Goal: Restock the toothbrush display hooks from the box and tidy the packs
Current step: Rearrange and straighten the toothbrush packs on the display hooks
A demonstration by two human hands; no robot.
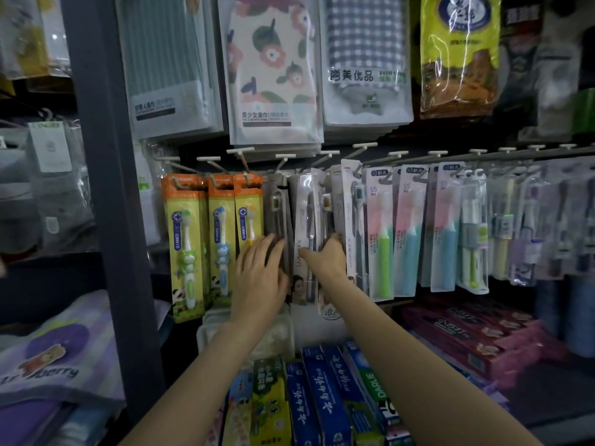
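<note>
Toothpaste boxes [309,400] lie nearest; at 12 o'clock, the left hand [260,272] presses spread fingers on grey toothbrush packs [277,217]; the right hand [331,255] pinches neighbouring packs [309,226].

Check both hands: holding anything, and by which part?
Left hand lies flat, fingers straight, against the dark toothbrush packs, gripping nothing. Right hand curls round the lower part of the white hanging packs; exact pack unclear.
</note>
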